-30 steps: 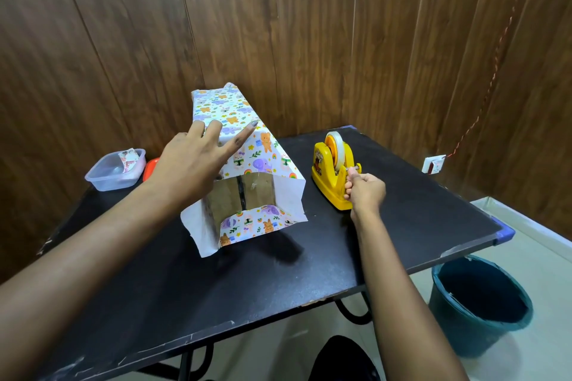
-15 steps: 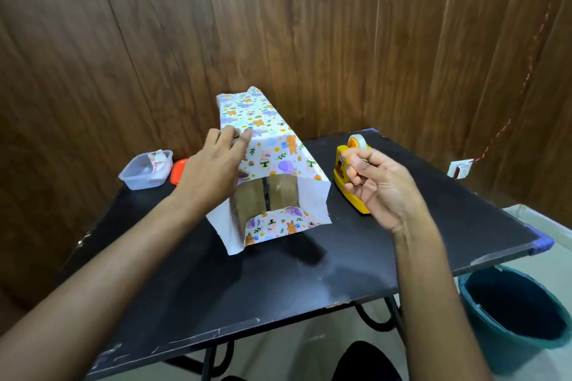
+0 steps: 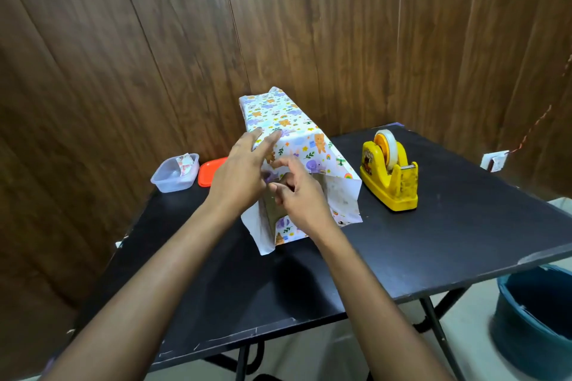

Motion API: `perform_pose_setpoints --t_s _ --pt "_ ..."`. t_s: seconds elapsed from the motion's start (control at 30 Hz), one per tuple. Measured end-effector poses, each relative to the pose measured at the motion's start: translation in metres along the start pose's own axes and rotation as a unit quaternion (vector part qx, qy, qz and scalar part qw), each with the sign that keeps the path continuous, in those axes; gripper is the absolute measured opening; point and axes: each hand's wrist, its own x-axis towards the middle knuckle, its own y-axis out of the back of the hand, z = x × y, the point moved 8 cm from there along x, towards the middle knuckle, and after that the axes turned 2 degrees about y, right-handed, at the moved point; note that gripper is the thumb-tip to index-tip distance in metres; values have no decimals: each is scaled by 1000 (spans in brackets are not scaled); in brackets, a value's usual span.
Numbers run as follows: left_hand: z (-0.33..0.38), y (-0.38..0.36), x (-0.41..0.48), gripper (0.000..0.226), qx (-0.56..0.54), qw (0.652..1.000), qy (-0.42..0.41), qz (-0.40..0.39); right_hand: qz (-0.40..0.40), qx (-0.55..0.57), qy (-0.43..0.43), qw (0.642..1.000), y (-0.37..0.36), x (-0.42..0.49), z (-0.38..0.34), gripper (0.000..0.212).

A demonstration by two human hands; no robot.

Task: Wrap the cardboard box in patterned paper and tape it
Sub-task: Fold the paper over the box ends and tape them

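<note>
The cardboard box stands on the black table, covered in white patterned paper with animal prints. Its near end is open, with brown cardboard showing between loose paper flaps. My left hand lies flat with straight fingers on the paper at the box's top left edge. My right hand is in front of the open end, index finger stretched toward the left hand and the other fingers curled. It seems to pinch a short strip of clear tape, which is hard to make out. The yellow tape dispenser stands right of the box.
A clear plastic container and a red lid sit at the table's back left. A blue bucket stands on the floor at the right. Wooden walls close in behind, with a white socket at the right.
My right hand has left the tape dispenser and moved left to the box's open end beside my left hand. The left hand has stayed on the paper.
</note>
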Motion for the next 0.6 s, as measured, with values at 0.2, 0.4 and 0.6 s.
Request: perform_pose_setpoints --t_s 0.2,0.4,0.6 --pt "0 1 0 81 -7 1000 -9 -2 49 -27 21 998 -2 3 4 19" --pt "-3 0 1 77 -23 1000 -18 6 92 -78 26 992 -4 4 4 21" --pt "-3 -1 0 75 -36 999 -10 10 168 -118 -31 978 4 -1 11 28"
